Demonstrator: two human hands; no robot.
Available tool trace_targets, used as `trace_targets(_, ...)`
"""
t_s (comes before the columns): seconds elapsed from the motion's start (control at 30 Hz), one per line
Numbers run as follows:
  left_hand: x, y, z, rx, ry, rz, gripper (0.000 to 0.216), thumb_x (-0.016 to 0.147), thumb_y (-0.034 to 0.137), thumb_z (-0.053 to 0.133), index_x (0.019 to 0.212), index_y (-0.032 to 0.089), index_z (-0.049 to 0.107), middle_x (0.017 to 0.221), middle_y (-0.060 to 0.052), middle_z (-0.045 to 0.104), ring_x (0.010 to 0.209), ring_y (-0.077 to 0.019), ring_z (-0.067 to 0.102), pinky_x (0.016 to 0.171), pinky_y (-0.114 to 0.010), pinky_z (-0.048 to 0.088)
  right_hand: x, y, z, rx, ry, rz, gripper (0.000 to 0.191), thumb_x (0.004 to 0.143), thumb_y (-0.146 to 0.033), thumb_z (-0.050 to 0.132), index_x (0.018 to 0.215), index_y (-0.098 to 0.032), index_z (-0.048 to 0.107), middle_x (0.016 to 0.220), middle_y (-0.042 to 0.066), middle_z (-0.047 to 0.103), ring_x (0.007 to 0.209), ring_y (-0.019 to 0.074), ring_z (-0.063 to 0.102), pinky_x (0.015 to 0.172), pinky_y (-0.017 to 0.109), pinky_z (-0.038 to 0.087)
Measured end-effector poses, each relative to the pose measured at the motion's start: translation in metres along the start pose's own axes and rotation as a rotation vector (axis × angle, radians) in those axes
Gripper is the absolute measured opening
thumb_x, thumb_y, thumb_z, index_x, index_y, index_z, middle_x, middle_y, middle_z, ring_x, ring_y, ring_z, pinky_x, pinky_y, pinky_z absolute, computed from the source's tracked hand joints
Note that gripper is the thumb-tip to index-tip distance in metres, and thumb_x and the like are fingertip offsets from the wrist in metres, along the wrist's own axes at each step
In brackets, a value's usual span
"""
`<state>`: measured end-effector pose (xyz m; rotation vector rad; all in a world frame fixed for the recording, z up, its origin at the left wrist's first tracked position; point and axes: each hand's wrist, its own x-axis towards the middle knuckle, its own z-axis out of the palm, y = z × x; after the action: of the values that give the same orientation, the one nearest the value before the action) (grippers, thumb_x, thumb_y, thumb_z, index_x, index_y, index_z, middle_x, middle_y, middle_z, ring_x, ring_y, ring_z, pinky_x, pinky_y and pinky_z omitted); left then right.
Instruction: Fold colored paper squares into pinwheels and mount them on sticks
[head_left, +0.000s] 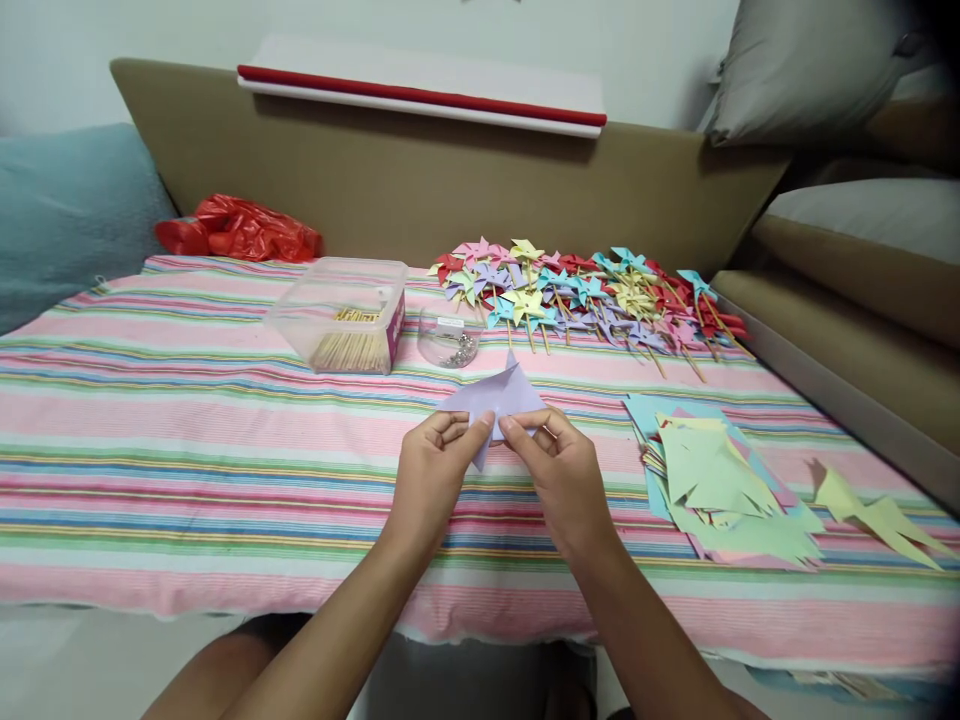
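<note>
Between my two hands is a purple paper pinwheel [504,388], partly folded, raised over the striped cloth. My left hand [439,465] pinches its left side, thumb pressed near the middle. From the other side my right hand [561,470] grips it the same way, with its thumb close to the left one. One paper point sticks up at the top and another hangs down below the left thumb. The fingers behind the paper are partly hidden.
Beyond my hands stand a clear plastic box [300,315] of wooden sticks and a small round container [435,345] with metal bits. Finished pinwheels [577,290] lie at the back right. Cut paper sheets [720,470] and a yellow paper piece [874,510] are at right. A red plastic bag [240,230] lies back left.
</note>
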<state>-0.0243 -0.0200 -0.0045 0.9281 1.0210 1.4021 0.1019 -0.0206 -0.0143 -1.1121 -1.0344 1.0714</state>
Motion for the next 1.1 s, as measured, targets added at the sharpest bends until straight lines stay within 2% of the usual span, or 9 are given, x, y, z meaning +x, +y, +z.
trace_targets(0.17,-0.002,0.000,-0.001,-0.002,-0.009,0.010,0.022,0.075,0.032,0.085,0.074,0.016,0.070,0.069,0.002,0.066,0.069,-0.0122,0.062,0.064,-0.021,0.046,-0.001,-0.002,0.001,-0.041,0.014,-0.014,0.022,0.076,-0.040,0.079,0.077,-0.020,0.070,0.086,0.001,0.060,0.079,0.0154,0.059,0.076,0.031,0.053)
trace_targets(0.47,-0.001,-0.002,-0.003,0.032,0.008,0.029,0.024,0.071,0.034,0.087,0.075,0.016,0.072,0.072,-0.001,0.069,0.070,-0.0150,0.063,0.066,-0.024,0.047,-0.002,-0.003,0.004,-0.120,0.022,-0.066,0.021,0.078,-0.039,0.075,0.074,-0.020,0.067,0.097,0.004,0.060,0.077,0.0154,0.058,0.067,0.028,0.052)
trace_targets(0.63,-0.001,0.000,-0.004,0.061,-0.010,0.044,0.028,0.072,0.036,0.086,0.069,0.016,0.067,0.066,0.002,0.062,0.064,-0.0120,0.056,0.062,-0.023,0.042,-0.003,-0.003,0.006,-0.191,0.028,-0.110,0.022,0.079,-0.040,0.074,0.073,-0.020,0.067,0.098,0.004,0.059,0.071,0.0140,0.056,0.060,0.028,0.050)
trace_targets(0.7,-0.001,0.001,-0.006,0.073,-0.021,0.051,0.029,0.075,0.037,0.084,0.068,0.017,0.064,0.064,0.004,0.058,0.062,-0.0104,0.051,0.060,-0.022,0.040,-0.004,-0.002,0.006,-0.223,0.026,-0.126,0.022,0.079,-0.040,0.074,0.074,-0.020,0.067,0.106,0.007,0.059,0.075,0.0152,0.058,0.060,0.028,0.049)
trace_targets(0.8,0.001,0.001,-0.009,0.070,-0.029,0.047,0.029,0.078,0.037,0.081,0.069,0.017,0.063,0.066,0.004,0.058,0.063,-0.0105,0.050,0.060,-0.022,0.039,-0.003,-0.003,0.004,-0.178,0.041,-0.152,0.023,0.076,-0.038,0.078,0.085,-0.021,0.066,0.125,0.010,0.058,0.095,0.0211,0.064,0.070,0.031,0.053)
trace_targets(0.87,0.002,0.000,-0.011,0.067,-0.044,0.037,0.026,0.080,0.038,0.079,0.074,0.017,0.065,0.071,0.002,0.062,0.067,-0.0122,0.055,0.064,-0.023,0.042,-0.001,-0.005,0.001,-0.074,0.065,-0.144,0.038,0.071,-0.036,0.083,0.099,-0.024,0.060,0.130,0.010,0.059,0.100,0.0224,0.066,0.075,0.033,0.055)
trace_targets(0.93,0.003,-0.001,-0.013,0.090,-0.070,0.032,0.024,0.081,0.038,0.078,0.078,0.017,0.068,0.074,0.000,0.065,0.071,-0.0144,0.058,0.067,-0.024,0.045,0.002,-0.010,-0.006,0.007,0.066,-0.075,0.051,0.068,-0.038,0.086,0.108,-0.026,0.057,0.126,0.009,0.063,0.096,0.0220,0.068,0.075,0.033,0.055)
trace_targets(1.0,0.004,-0.001,-0.015,0.137,-0.090,0.031,0.024,0.081,0.039,0.078,0.079,0.017,0.069,0.073,-0.001,0.065,0.070,-0.0155,0.059,0.064,-0.025,0.044,0.005,-0.016,-0.013,0.025,0.009,0.009,0.047,0.070,-0.043,0.085,0.106,-0.023,0.064,0.123,0.010,0.066,0.097,0.0222,0.067,0.077,0.033,0.055)
trace_targets(1.1,0.003,0.003,-0.018,0.198,-0.119,0.043,0.026,0.079,0.040,0.079,0.075,0.018,0.066,0.069,0.000,0.064,0.064,-0.0139,0.055,0.057,-0.024,0.040,0.007,-0.023,-0.023,0.042,-0.179,0.105,0.032,0.077,-0.047,0.079,0.091,-0.018,0.075,0.120,0.009,0.068,0.098,0.0216,0.066,0.079,0.031,0.053)
